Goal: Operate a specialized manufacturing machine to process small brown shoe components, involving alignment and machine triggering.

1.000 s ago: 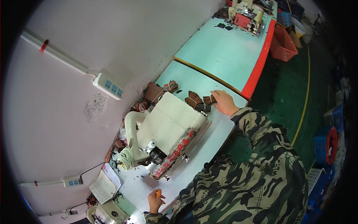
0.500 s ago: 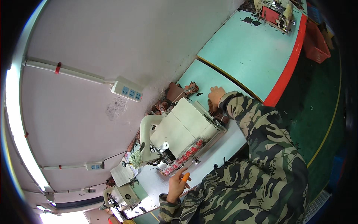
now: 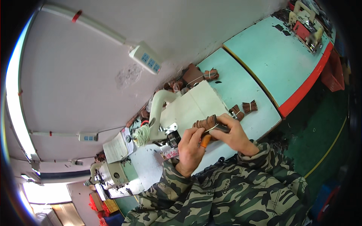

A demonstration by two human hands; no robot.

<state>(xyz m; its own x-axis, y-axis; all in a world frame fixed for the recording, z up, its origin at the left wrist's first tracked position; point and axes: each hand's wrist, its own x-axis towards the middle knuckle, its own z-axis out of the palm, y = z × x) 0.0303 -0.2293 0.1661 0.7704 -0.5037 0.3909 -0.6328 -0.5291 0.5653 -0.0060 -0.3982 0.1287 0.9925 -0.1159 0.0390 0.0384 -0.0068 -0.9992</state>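
Both hands hold a bundle of brown strips [image 3: 204, 122] tied with a pale band, raised in front of the cream sewing machine [image 3: 194, 105]. My left hand [image 3: 190, 152], with an orange cover [image 3: 205, 141] on one finger, grips the bundle's left side. My right hand [image 3: 236, 136] closes round its dark right end. On the table just beyond the right hand lie two more tied brown bundles: one bundle [image 3: 236, 112] close by the machine's end, another bundle [image 3: 249, 106] to its right. The machine's lower front is partly hidden behind my hands.
Further brown pieces [image 3: 193, 75] and a tied bundle [image 3: 211, 74] lie between machine and wall. A pale cord coil [image 3: 141, 135] hangs at the machine's left. Right of the gap is a red-edged table [image 3: 260, 56] with another machine [image 3: 307, 30]. A red crate [image 3: 332, 73] stands beyond.
My right hand has come back from the table beyond the machine with a brown bundle. My left hand has moved right and up to meet it. The view has shifted.
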